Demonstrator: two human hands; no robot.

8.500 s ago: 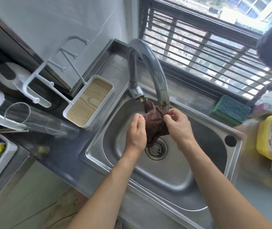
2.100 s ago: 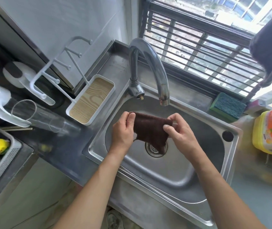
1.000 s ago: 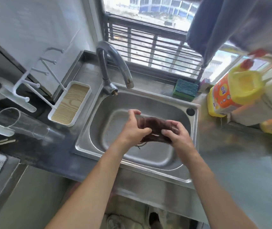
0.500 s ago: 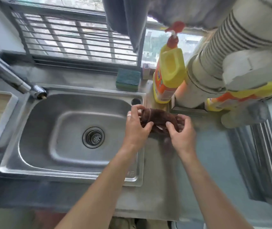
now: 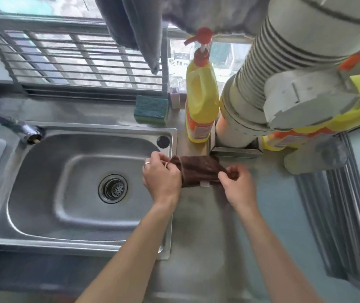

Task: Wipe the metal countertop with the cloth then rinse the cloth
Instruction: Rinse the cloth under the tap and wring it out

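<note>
A dark brown cloth [image 5: 197,170] is stretched out over the metal countertop [image 5: 207,226], just right of the steel sink [image 5: 50,235]. My left hand [image 5: 161,178] pinches the cloth's left end near the sink's rim, a ring on one finger. My right hand [image 5: 238,182] pinches its right end. A small white tag shows at the cloth's near edge. The faucet spout [image 5: 10,125] reaches in from the far left; no water runs from it.
A yellow soap bottle [image 5: 200,101] with a red pump stands behind the cloth, beside a ribbed grey duct [image 5: 268,79]. A green sponge [image 5: 150,109] lies by the window grille. A second yellow bottle [image 5: 319,127] lies further right. Ribbed metal slats [image 5: 338,215] run along the right.
The cloth went from rinsing under the faucet, out of the sink and onto the countertop at its right. Over the last half second both hands pulled it from a bunch into a flat strip.
</note>
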